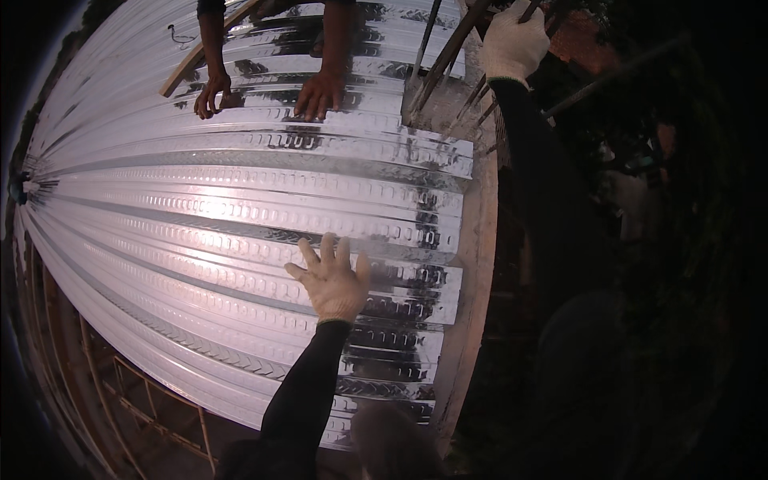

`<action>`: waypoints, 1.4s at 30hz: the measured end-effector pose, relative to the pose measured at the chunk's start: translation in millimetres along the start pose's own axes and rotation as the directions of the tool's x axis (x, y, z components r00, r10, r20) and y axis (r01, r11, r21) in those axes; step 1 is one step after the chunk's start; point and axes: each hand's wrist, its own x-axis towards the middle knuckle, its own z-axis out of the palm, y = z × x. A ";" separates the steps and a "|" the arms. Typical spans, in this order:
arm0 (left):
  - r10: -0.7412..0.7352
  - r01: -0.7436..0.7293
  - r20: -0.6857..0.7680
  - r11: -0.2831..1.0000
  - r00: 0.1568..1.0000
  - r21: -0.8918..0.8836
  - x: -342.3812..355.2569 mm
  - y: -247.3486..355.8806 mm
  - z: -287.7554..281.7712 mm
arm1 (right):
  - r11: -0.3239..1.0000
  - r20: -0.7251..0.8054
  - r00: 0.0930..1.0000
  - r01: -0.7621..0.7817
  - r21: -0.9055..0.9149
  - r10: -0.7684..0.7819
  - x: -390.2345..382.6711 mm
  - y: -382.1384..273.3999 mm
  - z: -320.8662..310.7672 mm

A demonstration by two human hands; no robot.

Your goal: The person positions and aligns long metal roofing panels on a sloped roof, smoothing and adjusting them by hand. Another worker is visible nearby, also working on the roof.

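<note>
Stretching black left sleeve (300,392) from the lower edge, and resting gloved left hand (332,280), fingers spread and released, on shiny ribbed metal sheets (200,240) lying along a pale ledge (474,292). Grasping a dark rod (529,10) with gloved right hand (516,42) at upper right, near other slanting rods (438,68). Facing a co-worker's bare hands (320,94) across these sheets, beside a wooden strip (190,66).

Construction site, outdoors, from where I stand: sunlit ribbed metal decking (160,184), bare steel rods (448,56) by a concrete-looking ledge (472,304), bar framing (206,436) (dim, lower left).
</note>
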 end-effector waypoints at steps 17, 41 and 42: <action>-0.003 0.003 -0.020 1.000 1.000 -0.019 -1.9 0.4 -1.6 | 0.442 0.344 0.890 -0.449 0.776 0.301 58.9 -12.1 -16.0; 0.030 -0.030 -0.019 1.000 0.999 -0.003 -3.5 -5.4 7.1 | 0.967 -0.010 1.000 0.026 0.252 -0.025 83.6 2.4 27.4; 0.021 -0.021 -0.012 1.000 1.000 -0.007 -3.0 -5.5 8.7 | 0.983 -0.046 0.987 0.160 0.090 -0.157 83.3 2.5 26.6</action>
